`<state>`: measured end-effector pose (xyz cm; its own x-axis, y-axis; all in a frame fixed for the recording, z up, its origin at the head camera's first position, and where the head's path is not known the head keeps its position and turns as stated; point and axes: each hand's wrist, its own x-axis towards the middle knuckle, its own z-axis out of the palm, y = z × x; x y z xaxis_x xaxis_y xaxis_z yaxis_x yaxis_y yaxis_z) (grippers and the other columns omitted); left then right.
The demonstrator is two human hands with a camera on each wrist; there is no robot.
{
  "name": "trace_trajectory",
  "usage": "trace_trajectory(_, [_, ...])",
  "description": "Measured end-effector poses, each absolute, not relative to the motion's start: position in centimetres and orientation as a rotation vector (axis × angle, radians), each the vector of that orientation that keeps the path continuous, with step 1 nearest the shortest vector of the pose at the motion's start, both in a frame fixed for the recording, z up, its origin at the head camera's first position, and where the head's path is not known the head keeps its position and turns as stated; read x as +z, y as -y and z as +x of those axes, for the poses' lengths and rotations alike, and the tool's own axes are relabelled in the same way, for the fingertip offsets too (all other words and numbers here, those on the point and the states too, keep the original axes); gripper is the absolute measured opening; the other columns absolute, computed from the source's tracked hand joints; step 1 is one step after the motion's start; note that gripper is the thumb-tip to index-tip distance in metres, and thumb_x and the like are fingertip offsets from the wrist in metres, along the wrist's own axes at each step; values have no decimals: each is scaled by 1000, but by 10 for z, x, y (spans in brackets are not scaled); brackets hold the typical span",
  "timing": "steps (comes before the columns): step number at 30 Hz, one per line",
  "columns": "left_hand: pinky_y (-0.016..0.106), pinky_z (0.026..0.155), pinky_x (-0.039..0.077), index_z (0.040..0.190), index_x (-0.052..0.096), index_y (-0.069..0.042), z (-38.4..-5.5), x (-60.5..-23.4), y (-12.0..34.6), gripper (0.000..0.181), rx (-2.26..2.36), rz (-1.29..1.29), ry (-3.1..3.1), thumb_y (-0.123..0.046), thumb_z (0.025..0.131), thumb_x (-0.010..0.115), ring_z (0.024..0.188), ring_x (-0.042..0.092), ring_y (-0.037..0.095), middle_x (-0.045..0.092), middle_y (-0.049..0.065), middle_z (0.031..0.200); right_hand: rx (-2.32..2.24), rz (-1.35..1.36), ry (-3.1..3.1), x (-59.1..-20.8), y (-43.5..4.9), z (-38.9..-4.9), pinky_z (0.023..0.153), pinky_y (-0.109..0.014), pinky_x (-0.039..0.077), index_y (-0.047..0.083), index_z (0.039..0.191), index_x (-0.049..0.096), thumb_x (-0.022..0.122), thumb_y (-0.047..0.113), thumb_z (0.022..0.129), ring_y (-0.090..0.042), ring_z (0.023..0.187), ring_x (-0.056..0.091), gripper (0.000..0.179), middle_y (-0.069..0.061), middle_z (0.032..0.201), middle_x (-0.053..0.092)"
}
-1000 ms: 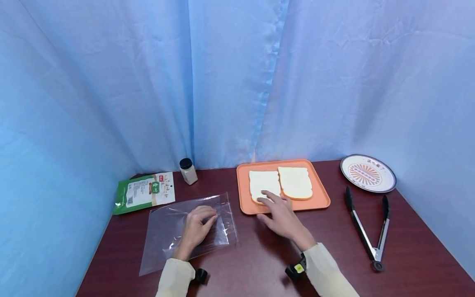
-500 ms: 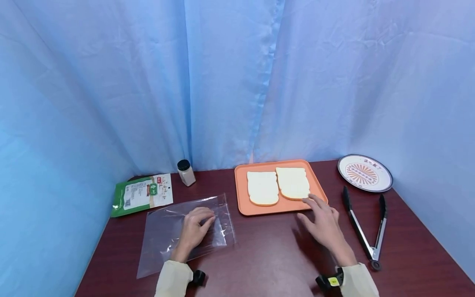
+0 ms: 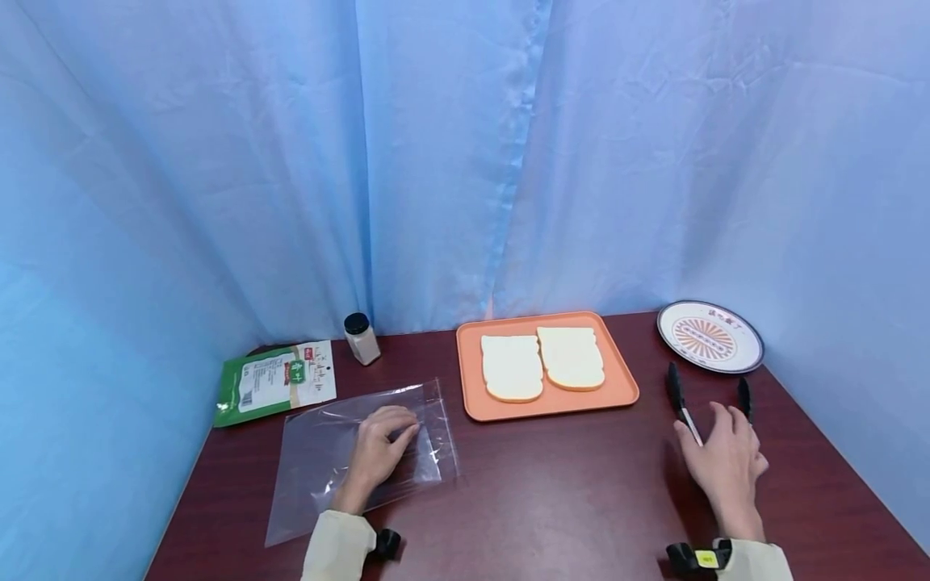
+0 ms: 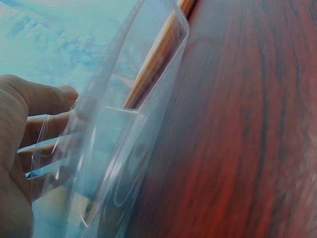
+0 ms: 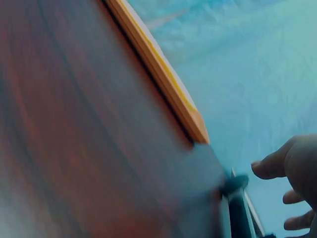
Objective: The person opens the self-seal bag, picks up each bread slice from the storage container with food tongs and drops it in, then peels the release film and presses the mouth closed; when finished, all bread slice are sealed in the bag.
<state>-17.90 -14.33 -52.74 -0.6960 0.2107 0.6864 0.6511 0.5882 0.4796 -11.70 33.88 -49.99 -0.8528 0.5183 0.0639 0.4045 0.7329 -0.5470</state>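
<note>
My left hand rests at a clear plastic bag lying on the table. Closer up in the left wrist view, the thumb and fingers hold the bag's film, which is lifted off the tabletop there. At the right, my right hand is over a pair of tongs with black tips and metal arms. Its fingers are spread, and it covers most of the tongs in the head view. Seen from the right wrist, the thumb is apart from the tongs' black tip.
An orange tray bears two bread slices. A patterned plate leans or lies at the back right. A green and white pouch and a black-capped jar stand at the back left, before a blue curtain.
My right hand has moved right from above the left bread slice, past the tray, to the tongs. The left hand stays at the plastic bag; the whole view has shifted slightly.
</note>
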Motion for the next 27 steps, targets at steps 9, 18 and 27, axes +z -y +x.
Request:
trace_trajectory(9, [40,80,56,82,79,-3,-177,-526,143,11,-983,-675,2243,0,72,84,86,72,24,77,8,85,870,-1003,2794,-513,-366,-112,100,-77,19,-8,155,11,54,54,96,-64,140,13,96,-42,156,8])
trace_trajectory(18, [42,80,57,82,79,-3,-175,-525,142,10,-1001,-676,2258,0,74,83,86,72,25,77,8,85,699,-1066,2919,-522,-368,-119,98,-78,25,-17,152,-6,41,81,87,-66,132,20,126,-51,146,17])
trace_trajectory(27, [42,80,57,82,79,-5,-176,-525,141,10,-1002,-678,2261,-1,74,84,86,72,23,77,6,84,585,-1105,2911,-525,-361,-123,102,-78,26,-20,150,-8,41,77,91,-67,129,23,124,-54,144,16])
